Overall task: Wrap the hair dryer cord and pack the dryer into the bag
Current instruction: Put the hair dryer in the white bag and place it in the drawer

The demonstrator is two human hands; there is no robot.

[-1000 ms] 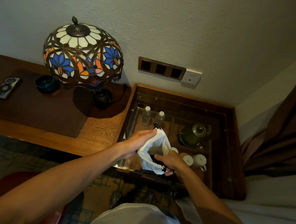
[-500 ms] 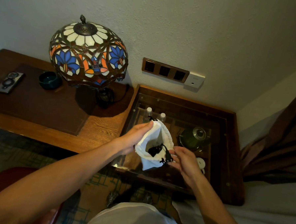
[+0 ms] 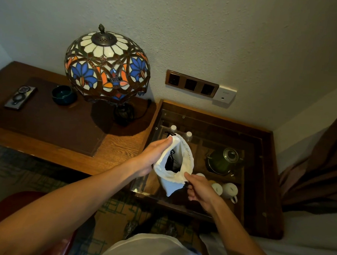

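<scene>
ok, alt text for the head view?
Two bare hands hold a white bag open above a glass-topped cabinet: left hand on the far rim, right hand pinching the near rim, a dark item inside. A stained-glass lamp stands on the desk.

Single head-worn wide view, steeply down and forward, close over a glass-topped cabinet (image 3: 264, 152) by the wall.
</scene>
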